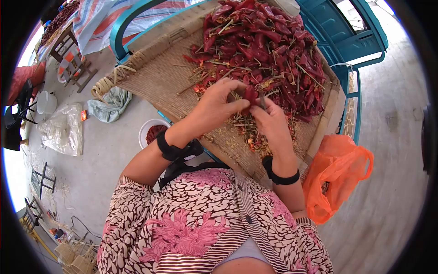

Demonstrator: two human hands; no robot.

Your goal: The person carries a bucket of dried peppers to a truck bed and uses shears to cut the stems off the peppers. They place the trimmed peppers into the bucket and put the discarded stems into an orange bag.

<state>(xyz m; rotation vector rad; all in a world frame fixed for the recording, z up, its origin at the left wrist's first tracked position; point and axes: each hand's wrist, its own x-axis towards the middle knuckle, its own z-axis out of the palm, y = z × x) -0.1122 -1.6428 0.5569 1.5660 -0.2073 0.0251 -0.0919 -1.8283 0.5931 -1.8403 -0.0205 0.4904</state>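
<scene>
My left hand (222, 103) is closed, its thumb and fingers pinching a dark red dried chili pepper (250, 95). Close beside it, my right hand (273, 119) is closed on a small grey blade-like tool (262, 101) that points up at the pepper; its lower part is hidden by my fingers. Both hands are just above a woven mat tray (159, 81). Beyond them rises a big heap of dried red chili peppers (269, 50). Pale stems, seeds and red scraps (255, 137) are scattered beneath my hands.
A white bucket (145, 132) with red peppers stands below the tray's left edge. An orange plastic bag (335, 171) hangs at the right. Teal metal framing (119, 34) surrounds the tray. A grey-green sack (111, 105) and clear plastic bag (64, 130) lie on the floor.
</scene>
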